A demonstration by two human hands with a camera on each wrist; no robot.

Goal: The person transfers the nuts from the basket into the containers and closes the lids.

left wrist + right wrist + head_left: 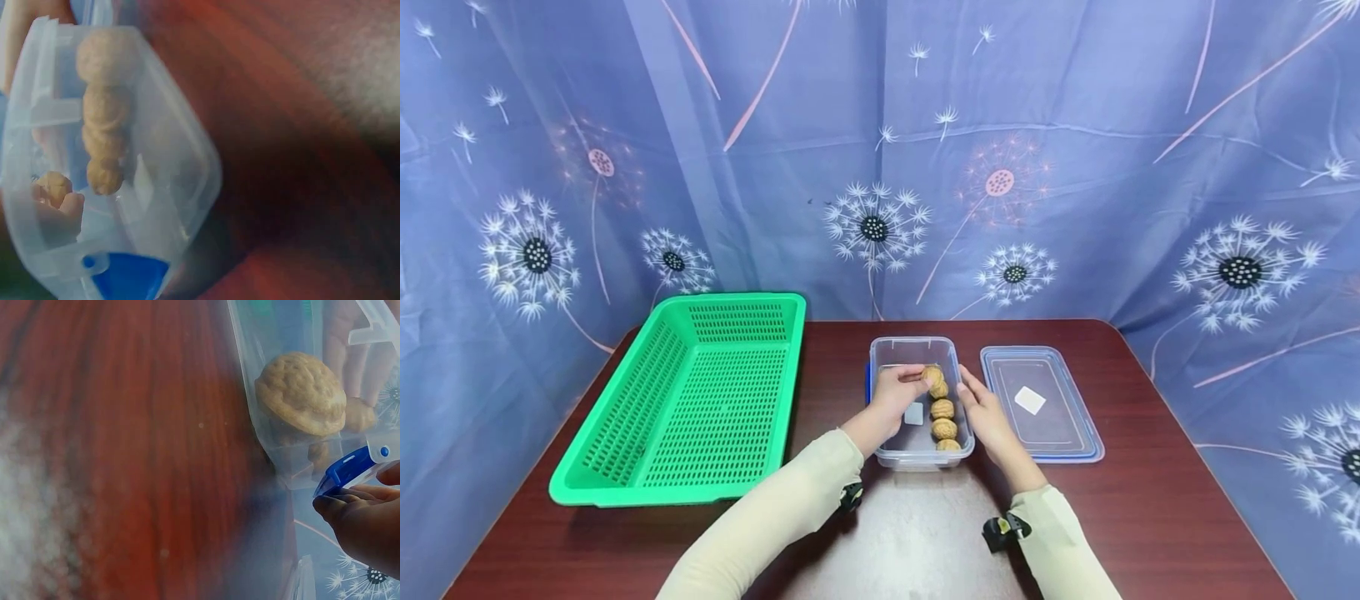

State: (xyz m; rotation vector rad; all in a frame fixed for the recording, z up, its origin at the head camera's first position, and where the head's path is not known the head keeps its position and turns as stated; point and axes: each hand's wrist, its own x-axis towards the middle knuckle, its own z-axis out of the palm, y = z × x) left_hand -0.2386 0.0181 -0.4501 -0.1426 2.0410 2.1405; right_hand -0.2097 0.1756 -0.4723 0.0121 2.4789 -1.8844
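Observation:
A clear plastic container holds a row of walnuts along its right side. My left hand reaches in over the left wall and pinches a walnut at the far end of the row. The left wrist view shows that walnut at the fingertips, through the clear wall. My right hand rests against the container's right wall, fingers fairly straight. In the right wrist view its fingertips touch the blue latch, and a large walnut shows through the plastic.
A green perforated basket stands at the left of the dark red table. To the container's right lies a clear lid with a white square on it. A blue curtain with dandelion prints hangs behind the table.

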